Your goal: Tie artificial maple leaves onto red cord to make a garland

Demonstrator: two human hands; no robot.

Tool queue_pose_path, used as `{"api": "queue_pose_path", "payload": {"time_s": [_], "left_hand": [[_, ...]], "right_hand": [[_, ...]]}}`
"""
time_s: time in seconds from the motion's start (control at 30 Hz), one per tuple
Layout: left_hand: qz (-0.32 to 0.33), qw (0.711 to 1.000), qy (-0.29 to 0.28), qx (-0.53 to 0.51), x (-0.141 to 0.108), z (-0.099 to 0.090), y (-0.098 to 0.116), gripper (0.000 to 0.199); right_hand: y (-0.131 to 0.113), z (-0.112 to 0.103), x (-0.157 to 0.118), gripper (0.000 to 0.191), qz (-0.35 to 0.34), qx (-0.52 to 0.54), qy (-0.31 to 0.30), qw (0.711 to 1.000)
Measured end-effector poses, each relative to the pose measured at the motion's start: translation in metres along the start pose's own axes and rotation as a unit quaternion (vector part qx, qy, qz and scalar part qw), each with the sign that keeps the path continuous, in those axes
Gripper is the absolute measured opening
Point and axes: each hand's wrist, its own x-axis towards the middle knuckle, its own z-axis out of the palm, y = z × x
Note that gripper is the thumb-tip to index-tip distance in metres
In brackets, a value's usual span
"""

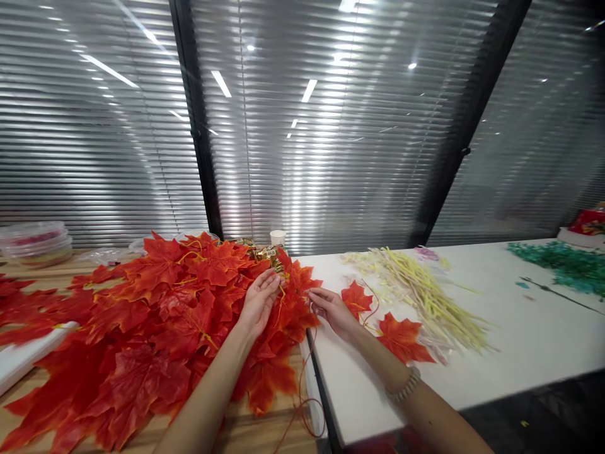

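1. Red leaves (137, 372): heaped on the left, wooden surface (246, 438); probably light and flexible, best held by their thin yellow stems.
2. Left hand (258, 302): at the heap's right side, fingers curled; grip cannot be told.
3. Right hand (333, 312): nearby, fingertips close together; any hold is unclear.
4. Yellow strands (425, 290): right, on the white surface (510, 328).

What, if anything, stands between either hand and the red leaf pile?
Nothing visible: the left hand is over the red leaf pile, the right hand at its right edge. A red cord trails below.
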Motion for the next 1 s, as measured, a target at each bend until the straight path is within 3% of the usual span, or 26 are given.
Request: {"api": "queue_pose_path", "payload": {"time_s": [0.7, 1.0], "left_hand": [[-0.023, 1.0, -0.009, -0.002, 0.0018, -0.0012, -0.001, 0.025], [-0.041, 0.998, 0.001, -0.048, -0.0013, 0.0001, -0.0001, 0.022]], "right_hand": [[0.0004, -0.001, 0.0, 0.028, -0.003, -0.019, -0.015, 1.0], [-0.0007, 0.0008, -0.0004, 0.03, -0.001, -0.03, -0.014, 0.999]]}}
